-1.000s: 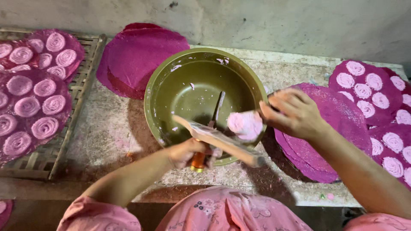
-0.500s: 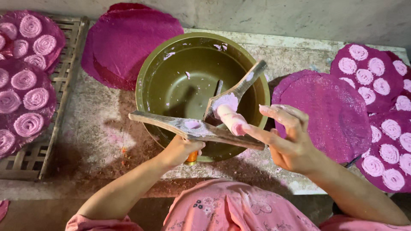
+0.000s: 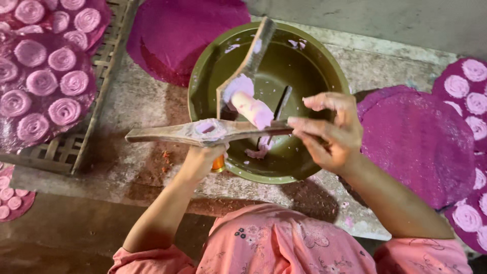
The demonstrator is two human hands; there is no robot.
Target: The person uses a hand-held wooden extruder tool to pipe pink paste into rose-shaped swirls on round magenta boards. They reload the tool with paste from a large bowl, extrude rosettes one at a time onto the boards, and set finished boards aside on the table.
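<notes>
Packaging, labels and signs are not visible. A wooden press (image 3: 208,133) with two long arms is held over the near rim of an olive-green bowl (image 3: 309,61), which stands on the stone bench (image 3: 137,106). One arm of the press lies roughly level, its long axis running left to right; the other arm rises from the joint and points up and away toward the bowl's far rim. A pale pink dough roll (image 3: 252,108) lies between the arms, pointing down to the right. The left hand (image 3: 204,157) is clamped on the press from below at the joint. The right hand (image 3: 332,133) is closed with its fingers on the right end of the level arm. Magenta discs (image 3: 421,142) lie right of the bowl; discs with pink spirals rest on a slatted rack (image 3: 101,91) at the left.
</notes>
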